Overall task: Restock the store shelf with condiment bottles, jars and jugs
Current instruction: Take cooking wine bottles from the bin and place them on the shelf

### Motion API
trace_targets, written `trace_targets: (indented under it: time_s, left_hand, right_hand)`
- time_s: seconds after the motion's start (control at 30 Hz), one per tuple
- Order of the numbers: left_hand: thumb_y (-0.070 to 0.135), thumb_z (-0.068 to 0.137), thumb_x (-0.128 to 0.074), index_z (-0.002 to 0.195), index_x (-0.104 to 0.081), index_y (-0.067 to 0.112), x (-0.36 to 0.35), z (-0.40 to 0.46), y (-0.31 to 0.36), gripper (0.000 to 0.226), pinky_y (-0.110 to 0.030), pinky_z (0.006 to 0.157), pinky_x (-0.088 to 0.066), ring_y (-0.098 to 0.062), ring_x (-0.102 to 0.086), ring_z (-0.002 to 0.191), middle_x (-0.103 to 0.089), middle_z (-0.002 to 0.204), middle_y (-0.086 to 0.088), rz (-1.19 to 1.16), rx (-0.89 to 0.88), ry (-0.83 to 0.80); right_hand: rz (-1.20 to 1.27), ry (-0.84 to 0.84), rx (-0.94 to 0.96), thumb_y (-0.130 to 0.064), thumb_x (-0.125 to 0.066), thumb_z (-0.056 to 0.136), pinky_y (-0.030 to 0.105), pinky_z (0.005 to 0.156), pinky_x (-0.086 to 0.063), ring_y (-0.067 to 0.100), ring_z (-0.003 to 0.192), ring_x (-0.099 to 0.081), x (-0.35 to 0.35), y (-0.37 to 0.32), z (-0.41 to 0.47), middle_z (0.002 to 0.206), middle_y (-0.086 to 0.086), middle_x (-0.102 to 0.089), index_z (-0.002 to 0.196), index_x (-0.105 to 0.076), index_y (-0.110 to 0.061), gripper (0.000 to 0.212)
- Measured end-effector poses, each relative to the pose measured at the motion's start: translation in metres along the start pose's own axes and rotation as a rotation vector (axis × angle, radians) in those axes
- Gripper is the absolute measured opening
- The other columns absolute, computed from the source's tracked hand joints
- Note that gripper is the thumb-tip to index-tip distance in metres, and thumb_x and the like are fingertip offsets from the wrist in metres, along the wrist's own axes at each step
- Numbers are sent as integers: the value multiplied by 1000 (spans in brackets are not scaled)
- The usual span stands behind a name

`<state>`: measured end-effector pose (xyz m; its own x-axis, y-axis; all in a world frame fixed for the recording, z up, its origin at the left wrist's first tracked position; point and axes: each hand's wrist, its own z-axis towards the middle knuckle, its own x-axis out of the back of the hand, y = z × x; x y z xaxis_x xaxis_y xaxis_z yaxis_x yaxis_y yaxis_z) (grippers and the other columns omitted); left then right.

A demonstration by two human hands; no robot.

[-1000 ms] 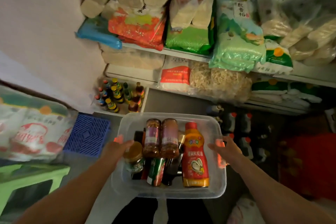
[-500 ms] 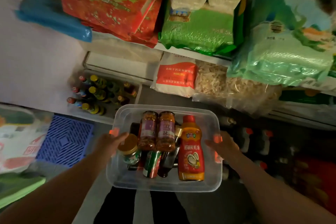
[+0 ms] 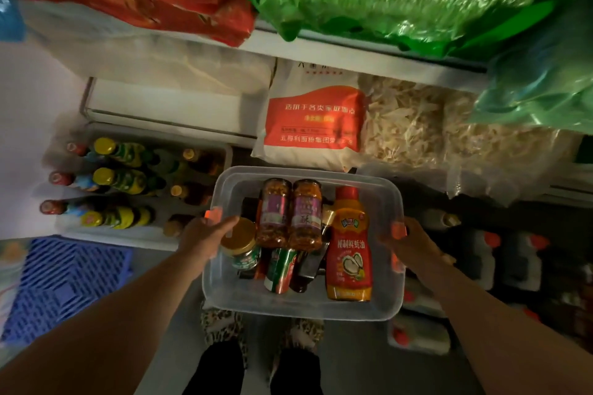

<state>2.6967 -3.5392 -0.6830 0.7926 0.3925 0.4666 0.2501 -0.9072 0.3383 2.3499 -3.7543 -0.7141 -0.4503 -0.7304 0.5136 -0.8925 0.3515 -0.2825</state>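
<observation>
Here the left hand [image 3: 205,236] and right hand [image 3: 414,242] each curl round a side rim of the clear bin [image 3: 305,311] of loose jars [image 3: 288,212], held before the low shelf [image 3: 106,234]; a tilt could roll them out.

dark bottle [image 3: 309,266] half buried under jars [image 3: 290,213]; jugs [image 3: 475,253] at right dim, blurred

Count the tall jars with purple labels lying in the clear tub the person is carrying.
2: left jar and right jar lie side by side at the clear tub's far end, atop darker items; more may be hidden beneath.
</observation>
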Motion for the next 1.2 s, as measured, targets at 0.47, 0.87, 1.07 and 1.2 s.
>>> trace_targets:
  time_s: [0.47,0.87,1.07,1.2]
  left_hand:
    - [63,72,-75,117,-63,17,-48,99,-25,64,-45,80,-58,-26,-67,89,-68,101,-10,-76,-29,7]
    - [58,78,-73,106,-68,20,-69,129,-39,47,-34,70,-54,-19,-64,77,-69,88,-9,-124,-95,10]
    - [62,81,-67,104,-65,20,-69,122,-29,48,-30,63,-48,-19,-63,81,-66,89,-3,-82,-33,35]
    - [59,84,-66,117,-65,22,-61,99,-7,50,-35,80,-56,-20,-62,85,-67,99,-3,-68,-48,26]
  right_hand:
    - [25,83,-26,-35,-79,86,51,100,-50,34,121,-57,-35,-27,35,133,8,-57,143,-45,-21,67]
    - [80,93,-73,-34,-80,85,51,99,-50,36,124,-55,-58,-6,69,140,9,-53,145,-41,-25,72]
    - [127,86,-78,-29,-77,88,45,93,-45,36,126,-54,-61,-10,67,139,9,-53,146,-41,-21,70]
    - [160,28,-84,-27,-76,89,45,91,-49,34,116,-58,-58,-19,46,136,13,-57,143,-46,-16,62]
